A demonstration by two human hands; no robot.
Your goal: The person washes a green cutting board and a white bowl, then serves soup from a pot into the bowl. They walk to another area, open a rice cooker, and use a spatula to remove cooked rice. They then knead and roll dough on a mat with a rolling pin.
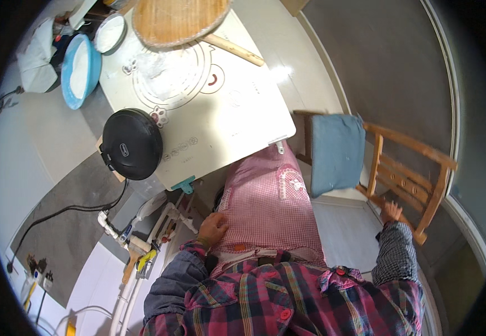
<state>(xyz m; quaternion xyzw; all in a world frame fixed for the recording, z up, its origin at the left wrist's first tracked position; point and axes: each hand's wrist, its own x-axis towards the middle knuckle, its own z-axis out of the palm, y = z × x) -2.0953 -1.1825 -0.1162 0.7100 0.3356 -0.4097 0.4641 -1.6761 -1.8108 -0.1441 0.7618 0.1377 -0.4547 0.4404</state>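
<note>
My left hand (212, 230) rests beside the pink checked apron (268, 201), fingers loosely bent and holding nothing visible. Out to the right, my right hand (390, 212) is on a side rail of a wooden chair (409, 157), its fingers over the wood; a blue cloth cover (337, 155) lies on the seat. Before me a table carries a cream printed kneading mat (243, 109) with white powder on it. A black round electric griddle (132, 144), lid down, stands at the mat's left edge. Across the top lie a round wooden board (180, 19) and a wooden rolling pin (234, 50).
A blue basin (81, 71) and a metal bowl (110, 33), both with white powder, stand at the upper left. Teal clip (184, 184) grips the mat's near edge. White pipes (127, 290) and a black cord (77, 207) are at the lower left. A wall borders the right.
</note>
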